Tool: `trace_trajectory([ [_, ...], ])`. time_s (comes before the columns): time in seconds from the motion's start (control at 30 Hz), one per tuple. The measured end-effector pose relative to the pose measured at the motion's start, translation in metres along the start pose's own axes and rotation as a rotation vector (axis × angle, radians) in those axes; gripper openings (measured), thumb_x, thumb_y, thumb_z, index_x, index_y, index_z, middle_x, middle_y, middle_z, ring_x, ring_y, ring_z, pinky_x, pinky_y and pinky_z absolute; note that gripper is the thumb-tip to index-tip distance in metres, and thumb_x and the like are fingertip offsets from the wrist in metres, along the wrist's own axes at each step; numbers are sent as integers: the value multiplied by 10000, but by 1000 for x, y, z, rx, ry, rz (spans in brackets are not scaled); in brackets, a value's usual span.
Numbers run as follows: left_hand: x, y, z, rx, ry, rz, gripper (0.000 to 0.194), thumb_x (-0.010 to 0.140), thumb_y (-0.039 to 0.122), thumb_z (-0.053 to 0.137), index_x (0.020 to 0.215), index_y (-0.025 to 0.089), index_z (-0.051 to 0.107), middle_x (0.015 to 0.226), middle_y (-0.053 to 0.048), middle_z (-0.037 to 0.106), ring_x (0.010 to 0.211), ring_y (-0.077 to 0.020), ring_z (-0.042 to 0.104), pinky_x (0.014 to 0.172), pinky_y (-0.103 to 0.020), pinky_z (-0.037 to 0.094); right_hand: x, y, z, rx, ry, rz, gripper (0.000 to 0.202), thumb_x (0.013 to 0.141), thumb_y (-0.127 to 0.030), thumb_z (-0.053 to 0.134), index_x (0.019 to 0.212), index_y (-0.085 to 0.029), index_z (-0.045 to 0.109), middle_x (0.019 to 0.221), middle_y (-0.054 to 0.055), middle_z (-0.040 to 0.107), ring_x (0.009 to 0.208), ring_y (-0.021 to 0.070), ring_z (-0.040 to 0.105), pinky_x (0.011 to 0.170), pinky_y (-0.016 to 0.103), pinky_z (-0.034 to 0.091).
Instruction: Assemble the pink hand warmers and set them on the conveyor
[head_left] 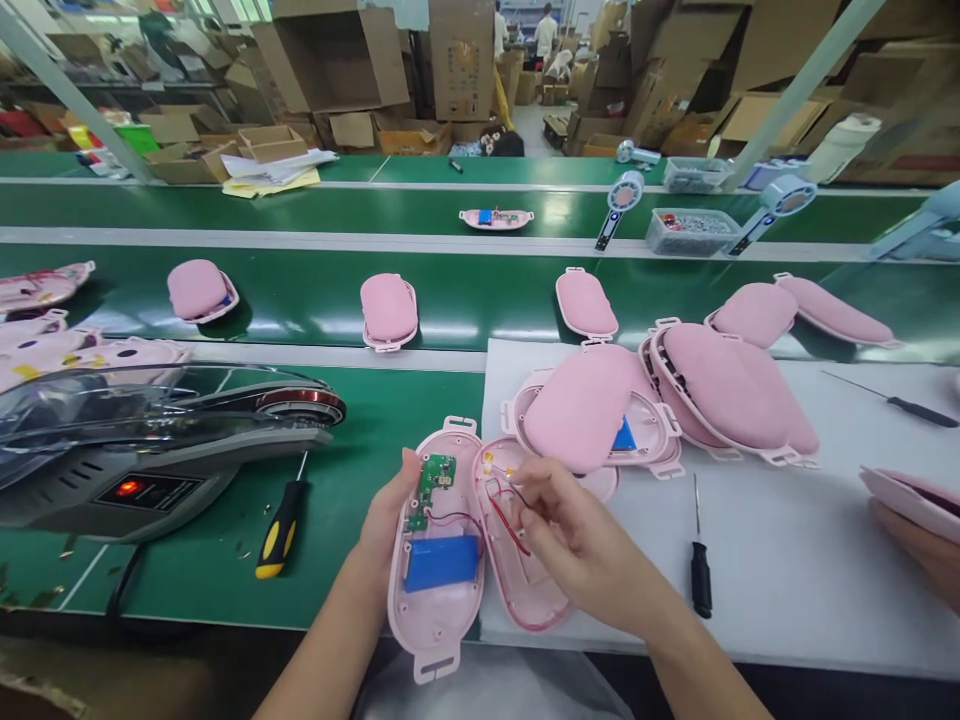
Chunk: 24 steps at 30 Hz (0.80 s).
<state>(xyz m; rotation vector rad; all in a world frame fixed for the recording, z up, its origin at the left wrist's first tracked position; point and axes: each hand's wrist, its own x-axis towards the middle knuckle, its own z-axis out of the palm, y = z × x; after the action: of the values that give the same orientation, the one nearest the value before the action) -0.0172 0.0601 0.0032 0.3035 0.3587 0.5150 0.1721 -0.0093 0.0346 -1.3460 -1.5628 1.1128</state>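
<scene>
My left hand grips the left edge of an opened pink plastic shell. Inside it sit a green circuit board and a blue battery. Against its right side lies the other pink shell half, with red wires in it. Over that half, my right hand is closed, thumb and fingers pinching a thin dark wire. A pink closed pouch-like shell is stacked just behind my right hand.
To the left are a grey machine with a red light and a yellow-black screwdriver. A black screwdriver lies on the white sheet. Several pink shells rest on the green belt. Another person's hand holds a shell at right.
</scene>
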Motion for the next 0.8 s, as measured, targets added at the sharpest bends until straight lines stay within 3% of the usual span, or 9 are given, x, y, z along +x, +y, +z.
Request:
trace_trajectory([
  [0.13,-3,0,-5,3,17,-6,721,852,618,453,1328,77,483,1151,-190,681,1094,-380,620,982,-541,416,-15,-4,-16,-406,-165,-92,296,851,-64,428,1017,-252,585,951,24,599,859,166,554,746,303,494],
  [0.3,0,-1,0,22,57,-24,722,839,635,457,1309,89,504,1148,-182,683,1099,-389,614,970,-539,424,-27,7,-16,-679,-197,-201,667,702,82,365,1191,-312,590,914,47,537,821,180,515,676,283,493],
  [0.5,5,1,1,37,90,-54,724,855,648,402,1301,89,509,1149,-181,682,1105,-391,609,968,-543,418,-23,23,-15,-771,-162,-371,487,724,74,372,922,-250,677,770,28,497,734,172,451,638,277,409],
  [0.67,4,-3,-4,29,69,-80,741,825,661,451,1302,97,509,1158,-182,676,1120,-396,595,975,-540,406,-17,25,-13,-646,-35,-507,373,871,-27,364,759,-224,661,711,18,518,655,142,438,598,250,389],
  [0.8,3,-8,-1,26,73,-37,755,807,659,489,1299,87,517,1137,-191,679,1106,-397,597,967,-528,412,-8,12,-3,-262,-1,-401,267,922,-93,380,889,-187,628,875,38,650,747,121,558,654,222,442],
])
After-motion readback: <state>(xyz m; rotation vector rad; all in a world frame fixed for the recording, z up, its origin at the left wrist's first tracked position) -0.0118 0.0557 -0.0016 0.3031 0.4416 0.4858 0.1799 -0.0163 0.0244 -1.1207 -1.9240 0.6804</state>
